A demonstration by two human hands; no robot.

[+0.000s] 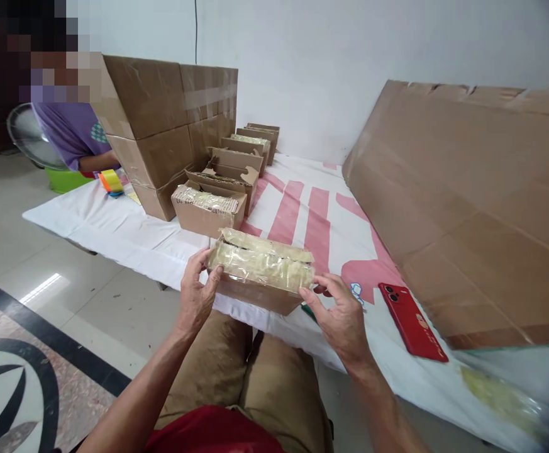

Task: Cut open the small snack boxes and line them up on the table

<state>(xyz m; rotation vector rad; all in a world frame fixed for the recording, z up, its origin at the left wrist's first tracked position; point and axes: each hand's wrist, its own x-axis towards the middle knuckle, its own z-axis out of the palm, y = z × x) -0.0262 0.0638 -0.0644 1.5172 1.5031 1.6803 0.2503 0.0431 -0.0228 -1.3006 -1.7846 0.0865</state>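
Observation:
A small cardboard box point(255, 290) sits at the table's near edge, its top covered with yellowish, shiny tape or film. At its left end, my left hand point(199, 289) grips the corner, the thumb on the near upper edge. My right hand point(335, 308) holds the opposite end, thumb and fingers closing on the right corner. Part of a flap stands slightly raised along the far side of the top. Beneath the right end of the box a small dark green item shows, mostly hidden by the box and hand.
A row of small cardboard boxes point(210, 211) runs back toward the wall beside a tall cardboard partition point(156, 126). Another large cardboard sheet point(467, 207) leans at right. A red phone point(413, 324) lies near my right hand. Beyond the left partition sits a person in a purple shirt point(69, 129), near tape rolls point(110, 182).

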